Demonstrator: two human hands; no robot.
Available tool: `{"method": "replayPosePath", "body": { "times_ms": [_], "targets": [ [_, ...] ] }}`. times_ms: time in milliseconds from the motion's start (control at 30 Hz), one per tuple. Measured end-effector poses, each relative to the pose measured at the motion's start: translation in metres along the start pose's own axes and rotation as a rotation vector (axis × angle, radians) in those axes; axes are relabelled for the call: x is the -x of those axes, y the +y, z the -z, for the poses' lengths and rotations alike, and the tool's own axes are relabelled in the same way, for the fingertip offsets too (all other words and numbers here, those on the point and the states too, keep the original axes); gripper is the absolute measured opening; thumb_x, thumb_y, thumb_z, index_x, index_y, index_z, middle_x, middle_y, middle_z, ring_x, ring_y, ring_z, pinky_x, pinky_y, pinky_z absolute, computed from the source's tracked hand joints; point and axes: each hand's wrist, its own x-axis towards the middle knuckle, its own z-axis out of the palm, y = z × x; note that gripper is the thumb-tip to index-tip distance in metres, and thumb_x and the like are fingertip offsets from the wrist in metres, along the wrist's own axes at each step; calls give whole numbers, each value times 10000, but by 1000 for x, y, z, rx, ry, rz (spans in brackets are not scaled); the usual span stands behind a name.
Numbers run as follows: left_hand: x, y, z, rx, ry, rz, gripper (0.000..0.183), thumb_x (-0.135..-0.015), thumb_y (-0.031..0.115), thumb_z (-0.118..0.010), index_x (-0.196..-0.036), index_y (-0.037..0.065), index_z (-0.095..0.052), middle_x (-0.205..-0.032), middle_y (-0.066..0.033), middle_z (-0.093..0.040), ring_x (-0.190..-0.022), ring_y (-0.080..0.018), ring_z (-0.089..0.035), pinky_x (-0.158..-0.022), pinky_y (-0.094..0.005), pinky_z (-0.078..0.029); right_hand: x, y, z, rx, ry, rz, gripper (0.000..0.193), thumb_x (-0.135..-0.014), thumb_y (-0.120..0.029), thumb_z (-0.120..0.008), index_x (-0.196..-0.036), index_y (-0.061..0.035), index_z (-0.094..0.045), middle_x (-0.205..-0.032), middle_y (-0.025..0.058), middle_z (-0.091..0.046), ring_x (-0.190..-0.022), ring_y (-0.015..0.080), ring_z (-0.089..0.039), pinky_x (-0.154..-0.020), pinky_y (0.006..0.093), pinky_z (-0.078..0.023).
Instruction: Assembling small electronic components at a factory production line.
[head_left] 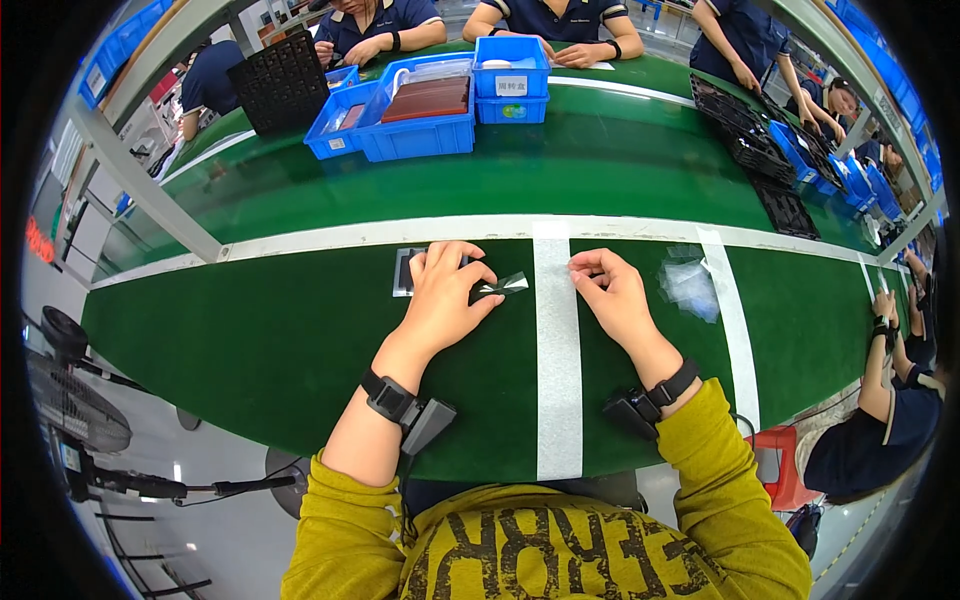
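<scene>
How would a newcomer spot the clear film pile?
On the green work surface, find the middle white strip. Go right past the right hand to the clear film pile. It's several overlapping see-through sheets, unlike the dark piece by the left hand.

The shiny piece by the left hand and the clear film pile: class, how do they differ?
The shiny piece is small and narrow; the film pile spreads wider. The shiny piece is at the left hand; the film pile lies apart, right of the right hand. Both look glossy.
</scene>
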Motion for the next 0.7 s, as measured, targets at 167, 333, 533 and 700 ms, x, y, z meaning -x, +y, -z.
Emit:
{"method": "replayPosePath", "body": {
  "times_ms": [167, 333, 533, 700],
  "targets": [
    [0, 1, 3, 55, -34, 33, 372, -630, 226, -754, -959, 124, -613, -1102, -46, -505, -1119, -236, -394, -917, -382, -252, 0, 0, 0, -1, 5, 3, 157, -778, -40, -591, -927, 10, -591, -857, 65, -630, -775, 121, -586, -686, 243, -465],
    [-5, -23, 10, 30, 280, 149, 328, -696, 196, -688, -1002, 111, -605, -1087, -66, -551, -1076, -246, -464, -918, -374, -296, 0, 1, 1, -1, 10, 13, 151, -781, -43, -589, -923, 10, -592, -849, 66, -629, -770, 121, -585, -675, 241, -465],
    [-2, -53, 4, 9, 353, 500, 178, -762, 108, -614, -937, 81, -628, -1019, -81, -578, -1010, -261, -512, -874, -367, -374, -1, 3, 0, -4, 18, 17, 145, -790, -51, -587, -922, 10, -593, -845, 67, -628, -760, 119, -581, -665, 242, -465],
    [-4, -15, 18, 99, 129, 86, 350, -638, 236, -747, -937, 100, -624, -1153, -112, -492, -1118, -291, -419, -945, -426, -298, 1, -2, 1, 28, 5, -12, 144, -801, -63, -580, -924, 11, -591, -842, 68, -627, -752, 121, -582, -664, 244, -465]
  ]
}}
